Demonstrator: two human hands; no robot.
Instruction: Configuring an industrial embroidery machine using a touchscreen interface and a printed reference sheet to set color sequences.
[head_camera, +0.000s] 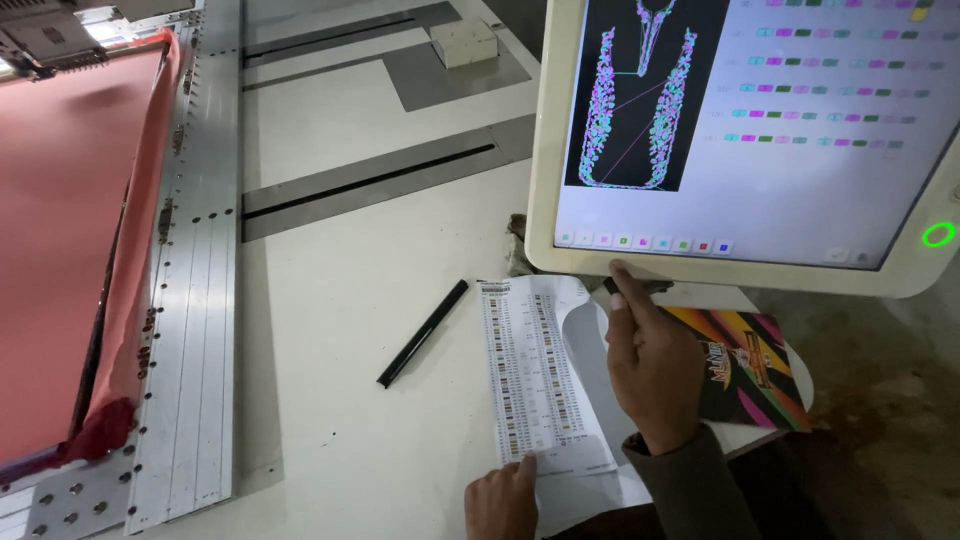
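Observation:
My right hand (648, 360) is raised with its fingertips at the lower edge of a white touch screen (740, 130), pinching a small dark stylus-like object just under the bezel. My left hand (503, 497) rests flat on the bottom edge of a printed paper chart (535, 370) with columns of small coloured marks. The screen shows a garment outline in coloured stitching on black, rows of colour chips and a strip of icons along its bottom. A black pen (423, 332) lies loose on the table left of the chart.
A colourful booklet (750, 365) lies under my right wrist. Pink fabric (70, 230) is stretched in a metal frame rail (200, 280) at the left. A small beige box (463, 42) sits at the back. Dark slots cross the white table (330, 420).

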